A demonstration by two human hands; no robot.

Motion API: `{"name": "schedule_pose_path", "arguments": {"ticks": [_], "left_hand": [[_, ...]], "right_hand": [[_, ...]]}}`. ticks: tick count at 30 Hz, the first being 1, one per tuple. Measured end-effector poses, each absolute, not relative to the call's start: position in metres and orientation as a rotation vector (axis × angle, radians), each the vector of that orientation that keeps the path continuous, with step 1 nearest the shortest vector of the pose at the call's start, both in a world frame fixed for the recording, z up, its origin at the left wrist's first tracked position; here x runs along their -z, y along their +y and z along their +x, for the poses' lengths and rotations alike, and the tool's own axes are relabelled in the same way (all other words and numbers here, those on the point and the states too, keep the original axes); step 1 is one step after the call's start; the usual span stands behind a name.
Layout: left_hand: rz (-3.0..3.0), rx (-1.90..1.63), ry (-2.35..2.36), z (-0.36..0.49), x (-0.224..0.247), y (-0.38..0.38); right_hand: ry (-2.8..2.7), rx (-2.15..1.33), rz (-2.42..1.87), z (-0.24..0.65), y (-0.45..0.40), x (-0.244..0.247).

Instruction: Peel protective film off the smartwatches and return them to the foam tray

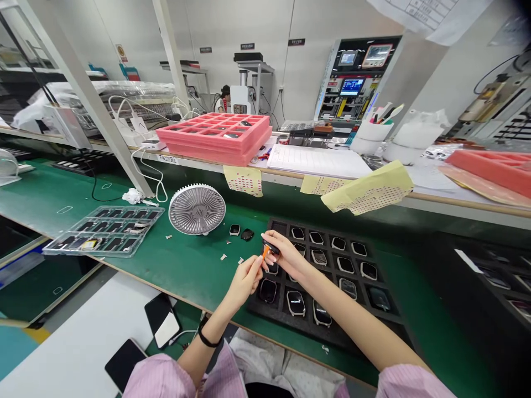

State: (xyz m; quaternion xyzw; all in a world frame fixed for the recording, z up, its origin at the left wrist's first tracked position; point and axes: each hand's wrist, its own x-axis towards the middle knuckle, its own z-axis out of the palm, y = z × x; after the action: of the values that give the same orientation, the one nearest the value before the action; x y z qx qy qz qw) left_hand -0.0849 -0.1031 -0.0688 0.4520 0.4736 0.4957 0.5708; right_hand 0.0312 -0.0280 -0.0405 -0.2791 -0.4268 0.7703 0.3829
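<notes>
My left hand [245,281] is closed on a small orange tool [265,252], whose tip meets a dark watch-sized piece. That dark piece [272,247] is pinched in the fingers of my right hand [285,252], over the left edge of a black foam tray [332,226]. Square watches with light frames lie in the tray's compartments, among them one lit watch [296,303] near the front. Left of my hands, a square watch case [234,230] and a dark round-edged part [248,234] rest on the green mat, with small scraps nearby.
A round fan [197,210] stands behind the hands to the left, beside a clear parts tray [105,231]. Red foam trays [215,145] and papers [317,160] occupy the shelf. Dark trays [481,276] lie at right. A person [225,98] is in the background.
</notes>
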Motion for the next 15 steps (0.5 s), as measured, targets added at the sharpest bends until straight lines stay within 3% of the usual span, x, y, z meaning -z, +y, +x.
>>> {"name": "schedule_pose_path", "arguments": {"ticks": [11,15], "left_hand": [[1.124,-1.138,1.161,-0.0898,0.0623,-0.1068],[1.109,-1.182,1.118,-0.0884,0.0629,-0.1060]], "right_hand": [[-1.097,-1.934,-0.731,0.0330,-0.0328,0.0382],[-1.036,-2.108,-0.612,0.0307,-0.0335,0.0425]]}}
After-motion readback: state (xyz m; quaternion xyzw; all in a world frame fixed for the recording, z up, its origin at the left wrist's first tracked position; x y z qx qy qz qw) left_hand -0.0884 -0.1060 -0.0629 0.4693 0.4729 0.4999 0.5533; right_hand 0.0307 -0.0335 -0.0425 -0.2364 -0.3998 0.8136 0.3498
